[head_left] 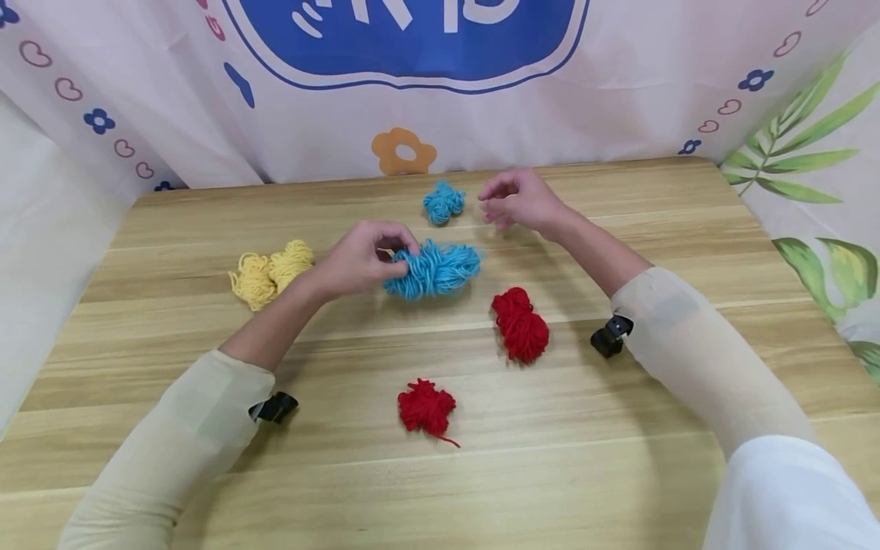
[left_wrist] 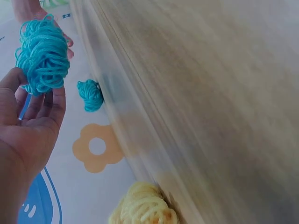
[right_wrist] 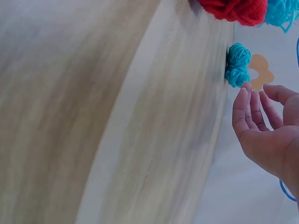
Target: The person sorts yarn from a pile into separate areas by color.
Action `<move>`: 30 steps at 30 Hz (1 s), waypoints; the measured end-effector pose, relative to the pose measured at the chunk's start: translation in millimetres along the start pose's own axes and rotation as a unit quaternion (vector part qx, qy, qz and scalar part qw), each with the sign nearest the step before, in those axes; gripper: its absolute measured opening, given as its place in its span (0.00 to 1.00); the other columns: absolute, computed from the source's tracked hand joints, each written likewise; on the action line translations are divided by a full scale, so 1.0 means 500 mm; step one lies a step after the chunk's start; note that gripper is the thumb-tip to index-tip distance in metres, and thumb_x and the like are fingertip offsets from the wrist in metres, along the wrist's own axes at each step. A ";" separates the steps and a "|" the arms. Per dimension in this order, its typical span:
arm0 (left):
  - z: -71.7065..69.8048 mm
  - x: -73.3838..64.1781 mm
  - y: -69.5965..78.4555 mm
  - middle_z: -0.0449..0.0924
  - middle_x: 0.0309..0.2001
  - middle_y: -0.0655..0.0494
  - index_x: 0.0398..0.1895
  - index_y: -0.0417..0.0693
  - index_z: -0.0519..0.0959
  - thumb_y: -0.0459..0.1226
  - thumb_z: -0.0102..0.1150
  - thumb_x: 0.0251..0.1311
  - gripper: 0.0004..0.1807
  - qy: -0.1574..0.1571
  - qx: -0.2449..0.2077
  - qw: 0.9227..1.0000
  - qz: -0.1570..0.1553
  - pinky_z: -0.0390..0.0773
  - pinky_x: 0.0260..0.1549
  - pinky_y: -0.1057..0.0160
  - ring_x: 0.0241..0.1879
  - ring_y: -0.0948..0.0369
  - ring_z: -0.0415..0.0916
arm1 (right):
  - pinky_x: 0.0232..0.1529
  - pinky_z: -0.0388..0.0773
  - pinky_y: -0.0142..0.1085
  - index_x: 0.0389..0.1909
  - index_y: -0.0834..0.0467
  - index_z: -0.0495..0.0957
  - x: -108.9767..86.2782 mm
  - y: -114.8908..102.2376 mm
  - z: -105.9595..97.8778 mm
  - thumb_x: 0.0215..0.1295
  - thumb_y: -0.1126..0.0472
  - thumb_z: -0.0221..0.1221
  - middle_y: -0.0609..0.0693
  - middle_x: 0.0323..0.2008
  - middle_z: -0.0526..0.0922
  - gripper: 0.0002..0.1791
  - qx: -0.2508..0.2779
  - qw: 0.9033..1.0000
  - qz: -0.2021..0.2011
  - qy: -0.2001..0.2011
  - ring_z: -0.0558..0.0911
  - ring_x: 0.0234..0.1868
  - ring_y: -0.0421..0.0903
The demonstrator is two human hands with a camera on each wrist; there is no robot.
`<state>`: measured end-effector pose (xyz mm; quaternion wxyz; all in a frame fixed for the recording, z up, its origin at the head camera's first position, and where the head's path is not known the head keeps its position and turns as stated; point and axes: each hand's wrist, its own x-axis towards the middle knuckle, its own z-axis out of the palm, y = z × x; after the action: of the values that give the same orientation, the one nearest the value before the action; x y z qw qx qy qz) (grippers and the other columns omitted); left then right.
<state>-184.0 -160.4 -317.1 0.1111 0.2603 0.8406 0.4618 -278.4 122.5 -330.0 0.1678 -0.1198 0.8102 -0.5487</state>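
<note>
A large bundle of blue yarn [head_left: 440,269] is pinched at its left end between the thumb and fingers of my left hand [head_left: 364,258]. In the left wrist view the blue yarn bundle [left_wrist: 43,58] is held up off the wooden table, its loops loose at the far end. My right hand [head_left: 524,200] hovers over the back of the table with fingers loosely bent and nothing in them. Just left of its fingertips lies a smaller blue yarn bundle [head_left: 444,203]. In the right wrist view that small bundle [right_wrist: 238,65] appears beyond the fingers.
Two yellow yarn bundles [head_left: 271,273] lie beside my left forearm. A red yarn bundle [head_left: 520,325] sits right of centre, and a smaller red one [head_left: 427,409] with a loose tail lies nearer the front. A printed curtain [head_left: 316,130] hangs behind the wooden table [head_left: 330,473].
</note>
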 end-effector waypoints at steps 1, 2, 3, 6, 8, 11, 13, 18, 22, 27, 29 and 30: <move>-0.001 0.001 -0.001 0.83 0.46 0.42 0.39 0.35 0.82 0.22 0.60 0.64 0.05 0.003 0.001 1.000 -0.001 0.80 0.44 0.66 0.44 0.52 0.76 | 0.39 0.87 0.38 0.55 0.72 0.78 -0.002 0.001 0.000 0.74 0.67 0.59 0.56 0.41 0.80 0.15 0.000 1.000 -0.001 0.000 0.86 0.40 0.48; -0.002 0.001 -0.002 0.83 0.45 0.42 0.39 0.35 0.82 0.22 0.60 0.64 0.05 0.006 0.003 1.000 -0.003 0.79 0.45 0.66 0.44 0.52 0.75 | 0.39 0.87 0.38 0.55 0.72 0.77 -0.003 0.002 -0.001 0.74 0.67 0.59 0.56 0.41 0.80 0.15 0.000 1.000 -0.002 -0.002 0.86 0.39 0.48; -0.002 0.002 -0.004 0.83 0.45 0.42 0.39 0.35 0.82 0.22 0.60 0.64 0.05 0.010 0.003 1.000 -0.006 0.79 0.45 0.65 0.44 0.52 0.75 | 0.39 0.87 0.38 0.55 0.73 0.77 -0.005 0.003 -0.001 0.74 0.67 0.60 0.56 0.41 0.80 0.15 0.001 1.000 -0.002 -0.003 0.86 0.39 0.47; -0.006 0.004 -0.009 0.83 0.44 0.42 0.39 0.34 0.82 0.22 0.59 0.64 0.05 0.022 0.005 1.000 -0.010 0.79 0.46 0.65 0.44 0.52 0.75 | 0.39 0.87 0.39 0.54 0.73 0.78 -0.010 0.005 -0.003 0.74 0.68 0.60 0.55 0.41 0.80 0.14 -0.001 1.000 -0.008 -0.008 0.86 0.38 0.46; -0.007 0.005 -0.013 0.83 0.43 0.42 0.39 0.34 0.82 0.21 0.59 0.63 0.06 0.029 0.007 1.000 -0.010 0.79 0.46 0.66 0.44 0.53 0.75 | 0.39 0.87 0.39 0.54 0.73 0.78 -0.014 0.005 -0.004 0.74 0.68 0.60 0.55 0.41 0.80 0.14 -0.006 1.000 -0.012 -0.012 0.86 0.38 0.46; -0.010 0.006 -0.018 0.83 0.42 0.41 0.39 0.33 0.82 0.21 0.58 0.63 0.06 0.035 0.006 0.999 -0.003 0.78 0.44 0.67 0.43 0.53 0.75 | 0.38 0.87 0.38 0.54 0.72 0.79 -0.020 0.005 -0.006 0.74 0.69 0.59 0.55 0.41 0.81 0.13 -0.019 1.000 -0.016 -0.016 0.86 0.38 0.47; -0.012 0.007 -0.020 0.83 0.42 0.41 0.39 0.32 0.82 0.21 0.58 0.63 0.06 0.038 0.005 0.999 0.001 0.78 0.43 0.67 0.42 0.53 0.74 | 0.38 0.86 0.37 0.54 0.72 0.79 -0.025 0.005 -0.007 0.74 0.69 0.59 0.55 0.42 0.81 0.13 -0.029 0.999 -0.014 -0.019 0.86 0.39 0.47; -0.018 0.009 -0.024 0.83 0.42 0.41 0.39 0.32 0.82 0.21 0.58 0.64 0.05 0.041 0.005 0.999 -0.002 0.78 0.42 0.68 0.42 0.53 0.75 | 0.36 0.85 0.36 0.54 0.71 0.79 -0.039 0.005 -0.008 0.74 0.68 0.59 0.56 0.42 0.81 0.13 -0.048 0.998 -0.019 -0.031 0.86 0.40 0.51; -0.021 0.012 -0.026 0.82 0.42 0.41 0.40 0.33 0.82 0.22 0.57 0.65 0.05 0.048 0.010 0.999 -0.011 0.77 0.41 0.68 0.42 0.54 0.75 | 0.37 0.85 0.38 0.54 0.71 0.79 -0.048 0.004 -0.010 0.73 0.68 0.59 0.56 0.42 0.82 0.13 -0.057 0.997 -0.027 -0.038 0.86 0.41 0.53; -0.023 0.015 -0.026 0.82 0.43 0.41 0.40 0.33 0.82 0.23 0.57 0.64 0.05 0.057 0.012 0.998 -0.012 0.77 0.39 0.69 0.41 0.53 0.76 | 0.36 0.85 0.35 0.53 0.71 0.79 -0.056 0.008 -0.013 0.73 0.68 0.59 0.56 0.41 0.82 0.13 -0.064 0.996 -0.029 -0.046 0.86 0.41 0.54; -0.022 0.016 -0.025 0.83 0.43 0.41 0.40 0.33 0.82 0.23 0.58 0.65 0.05 0.059 0.012 0.998 -0.016 0.77 0.39 0.69 0.41 0.53 0.77 | 0.36 0.84 0.34 0.53 0.71 0.79 -0.059 0.011 -0.015 0.73 0.69 0.59 0.57 0.42 0.82 0.13 -0.068 0.996 -0.027 -0.049 0.86 0.41 0.54; -0.022 0.016 -0.024 0.83 0.44 0.41 0.40 0.33 0.82 0.23 0.58 0.65 0.05 0.060 0.012 0.998 -0.018 0.77 0.39 0.69 0.41 0.53 0.77 | 0.35 0.84 0.34 0.53 0.71 0.80 -0.061 0.012 -0.016 0.74 0.69 0.59 0.57 0.42 0.82 0.12 -0.070 0.996 -0.026 -0.049 0.86 0.41 0.54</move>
<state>-199.5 -169.3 -320.5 0.0653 0.2180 0.8559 0.4644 -254.0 143.2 -328.6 0.1845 -0.1788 0.8338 -0.4886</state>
